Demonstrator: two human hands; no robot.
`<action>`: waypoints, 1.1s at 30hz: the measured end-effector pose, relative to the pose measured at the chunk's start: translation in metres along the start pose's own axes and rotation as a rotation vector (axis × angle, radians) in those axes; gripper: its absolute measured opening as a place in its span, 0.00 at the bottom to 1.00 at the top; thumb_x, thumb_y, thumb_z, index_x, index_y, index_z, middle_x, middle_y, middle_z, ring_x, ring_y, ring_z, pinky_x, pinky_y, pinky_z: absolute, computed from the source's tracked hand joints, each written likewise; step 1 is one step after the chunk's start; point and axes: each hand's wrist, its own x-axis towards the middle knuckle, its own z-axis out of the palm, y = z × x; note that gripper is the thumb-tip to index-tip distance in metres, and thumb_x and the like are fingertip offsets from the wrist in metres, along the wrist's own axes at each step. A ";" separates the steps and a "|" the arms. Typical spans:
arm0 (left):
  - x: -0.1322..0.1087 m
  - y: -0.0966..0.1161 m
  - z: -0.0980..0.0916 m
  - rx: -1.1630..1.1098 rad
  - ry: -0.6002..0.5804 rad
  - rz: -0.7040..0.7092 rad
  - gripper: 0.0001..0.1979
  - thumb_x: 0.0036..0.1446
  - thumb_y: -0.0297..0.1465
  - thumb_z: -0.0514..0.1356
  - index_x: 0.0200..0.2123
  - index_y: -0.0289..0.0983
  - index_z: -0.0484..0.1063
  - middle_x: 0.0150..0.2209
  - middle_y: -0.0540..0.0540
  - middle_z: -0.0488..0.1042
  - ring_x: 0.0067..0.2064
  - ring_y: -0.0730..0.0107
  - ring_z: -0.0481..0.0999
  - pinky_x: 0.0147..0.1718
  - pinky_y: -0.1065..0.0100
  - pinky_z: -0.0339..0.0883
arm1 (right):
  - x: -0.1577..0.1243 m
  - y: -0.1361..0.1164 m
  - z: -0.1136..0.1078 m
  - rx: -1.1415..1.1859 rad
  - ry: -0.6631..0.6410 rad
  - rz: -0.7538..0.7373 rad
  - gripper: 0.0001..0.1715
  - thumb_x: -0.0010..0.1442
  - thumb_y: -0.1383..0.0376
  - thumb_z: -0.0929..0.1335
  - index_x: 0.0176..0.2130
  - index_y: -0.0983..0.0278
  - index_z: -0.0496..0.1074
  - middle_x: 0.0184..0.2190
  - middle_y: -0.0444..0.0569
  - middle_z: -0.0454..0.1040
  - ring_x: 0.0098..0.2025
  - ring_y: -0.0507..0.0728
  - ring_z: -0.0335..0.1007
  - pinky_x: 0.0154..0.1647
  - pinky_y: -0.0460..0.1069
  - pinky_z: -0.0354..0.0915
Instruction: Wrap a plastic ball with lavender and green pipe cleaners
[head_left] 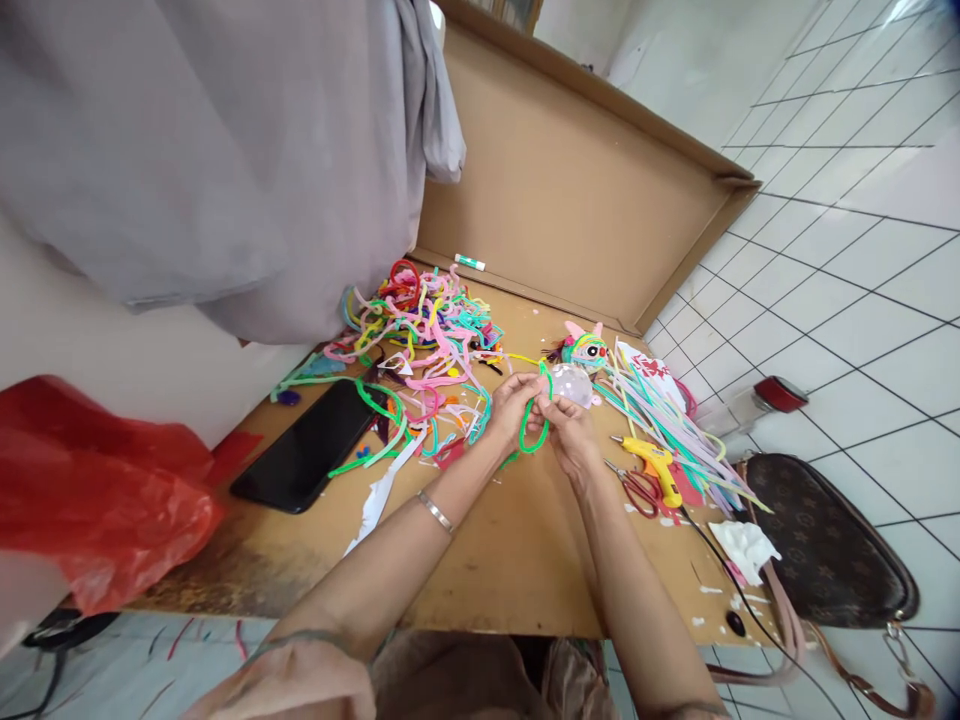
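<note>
A bright green pipe cleaner, bent into a loop, is between my two hands above the table. My left hand pinches it from the left, its fingers closed near the top of the loop. From the right, my right hand grips the same pipe cleaner with thumb and fingers together. Just behind my right hand lies a clear, rounded plastic piece, partly hidden by the fingers. Beyond it sits a small figure wound in coloured pipe cleaners, with pink ears and a round eye.
Tangled pipe cleaners heap at the back left, near a black phone. On the right are straight pipe cleaners, a yellow glue gun, red-handled scissors and a brown bag. A cardboard panel stands behind.
</note>
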 end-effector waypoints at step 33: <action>-0.004 -0.014 0.009 0.017 -0.065 0.119 0.08 0.50 0.35 0.66 0.28 0.35 0.80 0.36 0.46 0.81 0.44 0.68 0.77 0.48 0.68 0.67 | 0.004 0.015 -0.006 -0.346 0.336 -0.379 0.18 0.50 0.56 0.70 0.38 0.64 0.79 0.36 0.50 0.82 0.36 0.59 0.75 0.45 0.55 0.69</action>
